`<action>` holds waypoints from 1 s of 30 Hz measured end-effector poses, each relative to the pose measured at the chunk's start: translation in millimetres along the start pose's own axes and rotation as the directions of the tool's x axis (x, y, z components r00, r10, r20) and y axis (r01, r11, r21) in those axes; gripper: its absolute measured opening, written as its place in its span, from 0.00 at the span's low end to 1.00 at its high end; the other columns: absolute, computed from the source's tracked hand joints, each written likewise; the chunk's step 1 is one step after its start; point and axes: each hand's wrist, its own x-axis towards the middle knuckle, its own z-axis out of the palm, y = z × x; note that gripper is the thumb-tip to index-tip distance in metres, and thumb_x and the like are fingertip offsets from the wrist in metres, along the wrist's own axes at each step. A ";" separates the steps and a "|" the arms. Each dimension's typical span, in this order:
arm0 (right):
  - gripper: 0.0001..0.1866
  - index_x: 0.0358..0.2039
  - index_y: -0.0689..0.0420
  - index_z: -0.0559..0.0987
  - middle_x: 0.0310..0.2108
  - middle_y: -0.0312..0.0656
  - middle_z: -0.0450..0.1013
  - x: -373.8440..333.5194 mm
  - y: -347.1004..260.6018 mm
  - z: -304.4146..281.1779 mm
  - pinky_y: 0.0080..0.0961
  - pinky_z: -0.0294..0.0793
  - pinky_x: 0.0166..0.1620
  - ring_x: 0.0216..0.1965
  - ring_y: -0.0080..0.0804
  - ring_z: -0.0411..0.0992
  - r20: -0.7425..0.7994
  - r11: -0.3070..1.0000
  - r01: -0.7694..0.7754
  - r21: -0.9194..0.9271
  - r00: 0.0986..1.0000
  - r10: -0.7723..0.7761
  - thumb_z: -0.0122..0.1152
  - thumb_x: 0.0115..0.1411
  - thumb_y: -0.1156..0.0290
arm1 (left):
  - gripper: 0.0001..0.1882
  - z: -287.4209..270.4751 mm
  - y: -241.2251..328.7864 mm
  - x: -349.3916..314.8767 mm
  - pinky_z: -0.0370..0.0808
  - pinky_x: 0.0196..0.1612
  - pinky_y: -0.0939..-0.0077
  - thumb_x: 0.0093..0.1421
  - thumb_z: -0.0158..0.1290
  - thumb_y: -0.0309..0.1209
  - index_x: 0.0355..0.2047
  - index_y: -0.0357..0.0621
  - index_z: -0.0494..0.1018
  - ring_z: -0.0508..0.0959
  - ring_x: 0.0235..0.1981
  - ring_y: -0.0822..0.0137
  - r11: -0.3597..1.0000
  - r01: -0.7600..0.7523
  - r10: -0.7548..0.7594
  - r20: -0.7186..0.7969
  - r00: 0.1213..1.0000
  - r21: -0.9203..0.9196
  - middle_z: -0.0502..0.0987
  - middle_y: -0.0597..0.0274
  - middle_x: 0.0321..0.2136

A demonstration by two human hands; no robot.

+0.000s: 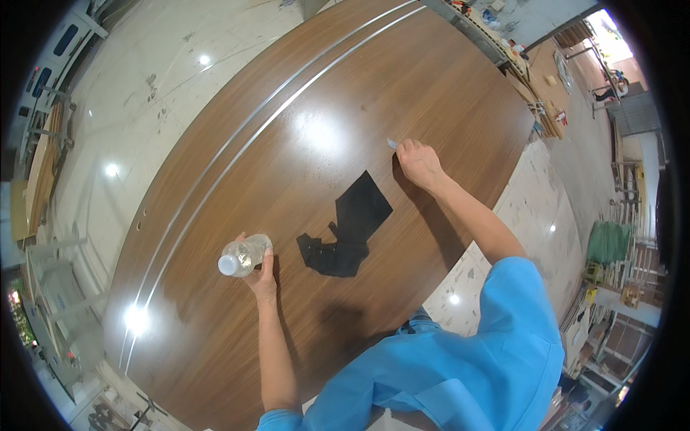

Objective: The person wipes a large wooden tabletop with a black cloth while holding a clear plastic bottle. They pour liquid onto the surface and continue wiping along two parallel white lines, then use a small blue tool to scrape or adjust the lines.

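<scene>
My left hand (261, 279) is wrapped round a clear plastic bottle (251, 251) with a whitish cap, tilted toward the left over the brown wood-grain panel (438, 86). Farther off to the right, my right hand (420, 164) is closed against the panel's surface. A small flat pale-grey piece (392, 144) sticks out from its fingers; its kind is too small to make out. Between the two hands lies a black, irregularly cut piece of sheet or cloth (352, 230), touched by neither hand.
Two silvery strips (287, 100) run along the panel's left side, with small holes near its left edge. Pale, stained floor (180, 79) surrounds it. Wooden strips (539, 108) stand at the far right, and a green bundle (609, 241) sits on the right. A person (614, 87) is in the distance.
</scene>
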 end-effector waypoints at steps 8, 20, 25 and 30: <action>0.07 0.37 0.63 0.80 0.35 0.53 0.81 21.3 -7.6 -10.0 0.44 0.85 0.37 0.37 0.51 0.84 0.153 0.999 -0.034 -0.024 0.988 0.038 0.62 0.59 0.74 | 0.35 50.4 30.1 38.2 0.74 0.64 0.58 0.57 0.75 0.30 0.61 0.42 0.70 0.77 0.59 0.59 1.000 0.016 -0.015 0.080 0.997 -0.015 0.75 0.55 0.59; 0.04 0.40 0.59 0.80 0.33 0.31 0.75 69.8 -60.7 3.3 0.21 0.72 0.43 0.37 0.18 0.71 0.172 0.152 -0.262 0.953 0.880 0.442 0.61 0.70 0.73 | 0.33 51.7 33.8 63.2 0.77 0.58 0.65 0.49 0.77 0.28 0.55 0.43 0.76 0.80 0.53 0.66 0.998 0.050 -0.040 0.208 0.977 -0.043 0.81 0.61 0.54; 0.12 0.52 0.61 0.84 0.39 0.36 0.81 126.2 -169.3 -3.9 0.22 0.77 0.44 0.39 0.20 0.77 0.023 0.218 -0.083 0.972 0.964 0.267 0.64 0.70 0.75 | 0.31 42.5 18.0 67.5 0.79 0.55 0.61 0.51 0.74 0.29 0.54 0.44 0.74 0.81 0.51 0.63 0.993 0.065 -0.040 0.243 0.969 -0.098 0.81 0.58 0.49; 0.10 0.43 0.58 0.85 0.37 0.45 0.78 175.0 -234.5 -4.4 0.38 0.79 0.44 0.40 0.44 0.78 -0.342 0.643 0.112 0.758 0.907 0.245 0.67 0.59 0.77 | 0.29 9.3 11.7 102.0 0.80 0.54 0.58 0.54 0.65 0.31 0.56 0.40 0.71 0.81 0.50 0.57 0.980 -0.022 0.030 0.035 0.999 -0.198 0.80 0.51 0.47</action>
